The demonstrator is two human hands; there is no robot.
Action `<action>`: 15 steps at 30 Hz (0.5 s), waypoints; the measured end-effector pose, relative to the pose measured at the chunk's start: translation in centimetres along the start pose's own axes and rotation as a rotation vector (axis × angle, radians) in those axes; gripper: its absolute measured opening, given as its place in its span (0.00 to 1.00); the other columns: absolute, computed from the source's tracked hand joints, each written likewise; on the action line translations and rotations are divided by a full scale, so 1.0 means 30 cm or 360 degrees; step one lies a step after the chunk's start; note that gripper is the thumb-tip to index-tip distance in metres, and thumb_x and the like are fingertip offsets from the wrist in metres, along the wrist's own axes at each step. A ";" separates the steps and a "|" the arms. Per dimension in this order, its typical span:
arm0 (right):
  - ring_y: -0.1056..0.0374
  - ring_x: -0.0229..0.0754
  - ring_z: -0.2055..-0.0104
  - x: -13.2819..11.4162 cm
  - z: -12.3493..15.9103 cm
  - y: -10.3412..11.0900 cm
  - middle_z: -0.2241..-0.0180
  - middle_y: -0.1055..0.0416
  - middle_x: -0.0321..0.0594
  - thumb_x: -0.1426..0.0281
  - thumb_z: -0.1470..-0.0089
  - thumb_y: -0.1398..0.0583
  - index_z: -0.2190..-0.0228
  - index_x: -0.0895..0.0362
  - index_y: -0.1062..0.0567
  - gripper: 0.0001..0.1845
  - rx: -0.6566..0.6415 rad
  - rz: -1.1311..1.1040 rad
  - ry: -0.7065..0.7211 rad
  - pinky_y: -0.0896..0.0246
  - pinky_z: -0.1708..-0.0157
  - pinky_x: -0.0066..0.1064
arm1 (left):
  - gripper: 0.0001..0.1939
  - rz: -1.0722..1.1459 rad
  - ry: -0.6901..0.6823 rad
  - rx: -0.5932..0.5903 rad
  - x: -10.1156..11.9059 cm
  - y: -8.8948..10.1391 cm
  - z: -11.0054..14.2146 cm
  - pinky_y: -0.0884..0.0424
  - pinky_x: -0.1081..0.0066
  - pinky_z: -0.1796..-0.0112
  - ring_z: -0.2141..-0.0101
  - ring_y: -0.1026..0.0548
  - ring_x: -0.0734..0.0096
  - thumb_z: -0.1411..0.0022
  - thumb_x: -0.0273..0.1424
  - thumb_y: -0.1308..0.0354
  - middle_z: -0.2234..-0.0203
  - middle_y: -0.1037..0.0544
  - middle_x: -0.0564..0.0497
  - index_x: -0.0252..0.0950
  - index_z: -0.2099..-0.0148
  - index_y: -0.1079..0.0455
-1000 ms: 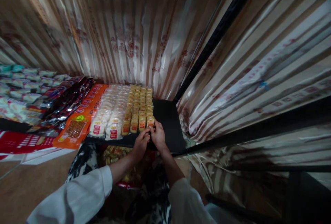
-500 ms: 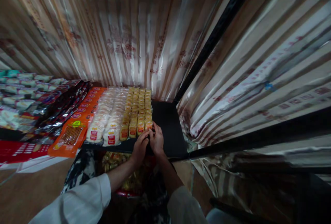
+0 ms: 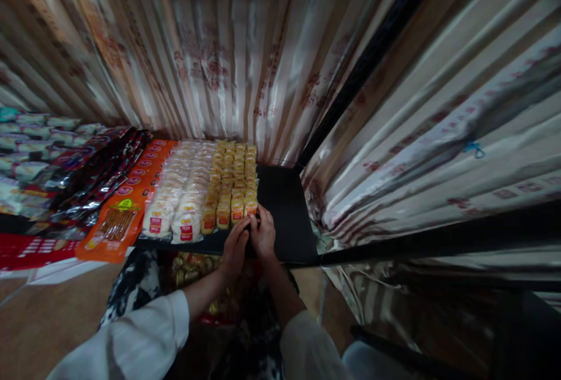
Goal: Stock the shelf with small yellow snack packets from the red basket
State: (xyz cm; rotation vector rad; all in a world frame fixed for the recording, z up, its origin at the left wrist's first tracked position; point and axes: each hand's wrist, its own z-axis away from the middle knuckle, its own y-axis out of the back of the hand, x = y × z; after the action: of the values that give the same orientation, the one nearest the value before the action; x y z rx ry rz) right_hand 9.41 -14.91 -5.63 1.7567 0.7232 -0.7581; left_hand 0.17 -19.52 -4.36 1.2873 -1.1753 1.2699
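Note:
Small yellow snack packets with red labels stand in several rows on a black shelf. At the front of the rightmost row, my right hand has its fingers closed along the side and lower edge of the end packet. My left hand meets it from the left, its fingertips pressed at the bottom of that same packet. The thumbs nearly touch, and the hands partly hide the packet's base. Left of the yellow rows lie two rows of clear-wrapped white round snacks.
An orange packet of brown sticks, dark shiny packets and white-and-teal packets extend leftward. Below the shelf, a bag of gold-wrapped pieces rests near my legs. Printed curtain sheeting and a black post stand behind.
The view has shifted slightly, so the shelf sits a little higher in the picture. Both hands stay at the front of the rightmost yellow row, with hardly any movement.

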 end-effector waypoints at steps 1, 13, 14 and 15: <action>0.39 0.46 0.48 0.002 0.000 -0.001 0.51 0.33 0.50 0.63 0.42 0.52 0.49 0.61 0.32 0.24 0.0006 0.0001 0.0007 0.43 0.47 0.38 | 0.18 -0.0015 0.0006 0.0005 0.003 -0.001 -0.002 0.45 0.64 0.40 0.45 0.35 0.67 0.40 0.30 0.53 0.46 0.31 0.46 0.35 0.50 0.31; 0.35 0.44 0.53 -0.028 0.074 0.052 0.51 0.34 0.52 0.62 0.44 0.49 0.48 0.61 0.35 0.25 0.0206 -0.0131 0.0025 0.34 0.59 0.35 | 0.13 -0.0484 -0.0226 -0.0042 0.024 0.082 0.116 0.32 0.66 0.53 0.58 0.28 0.69 0.44 0.22 0.54 0.62 0.25 0.46 0.35 0.61 0.30; 0.34 0.43 0.54 -0.041 0.102 0.060 0.52 0.33 0.52 0.63 0.43 0.50 0.48 0.61 0.36 0.24 0.0217 -0.0150 0.0018 0.34 0.59 0.35 | 0.13 -0.0519 -0.0199 -0.0065 0.021 0.102 0.141 0.32 0.67 0.54 0.59 0.28 0.70 0.45 0.21 0.54 0.63 0.25 0.47 0.35 0.63 0.30; 0.34 0.43 0.54 -0.055 0.134 0.065 0.53 0.32 0.51 0.63 0.42 0.50 0.48 0.60 0.36 0.24 0.0222 -0.0180 0.0010 0.34 0.59 0.34 | 0.13 -0.0565 -0.0144 -0.0091 0.016 0.123 0.166 0.32 0.67 0.55 0.60 0.28 0.70 0.45 0.21 0.54 0.64 0.25 0.47 0.35 0.64 0.30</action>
State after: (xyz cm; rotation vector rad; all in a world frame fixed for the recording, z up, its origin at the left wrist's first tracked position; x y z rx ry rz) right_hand 9.31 -19.48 -4.26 1.8561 0.7952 -0.8985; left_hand -3.04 -24.81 -3.94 1.4476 -0.9832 0.9215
